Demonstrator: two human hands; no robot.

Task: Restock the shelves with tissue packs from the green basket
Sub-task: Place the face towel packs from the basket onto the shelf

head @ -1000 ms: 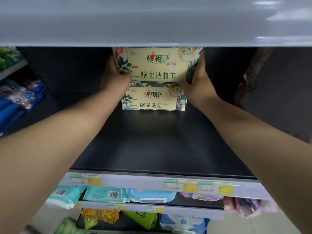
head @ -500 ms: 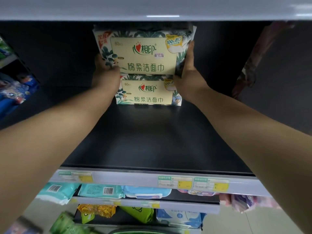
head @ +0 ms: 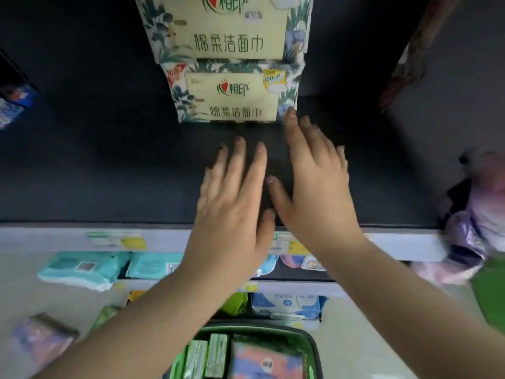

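Two cream tissue packs with leaf print stand stacked at the back of the dark shelf (head: 109, 173): the upper pack (head: 226, 28) rests on the lower pack (head: 232, 97). My left hand (head: 232, 203) hovers over the shelf's front half, fingers spread, holding nothing. Beside it my right hand (head: 314, 181) is also spread and holds nothing, its fingertips close to the lower pack's right corner. The green basket (head: 311, 348) sits low in the view with several packs inside, among them a pink and blue pack (head: 265, 362).
Teal wipe packs (head: 82, 269) and other goods lie on the lower shelves behind price-tag rails (head: 114, 240). Purple and pink packs (head: 475, 222) crowd the right end of the shelf. Blue goods (head: 13, 105) sit at the far left.
Both hands have let go of the upper tissue pack and pulled back toward the shelf's front edge. The view has tilted down, and the green basket has come into sight.
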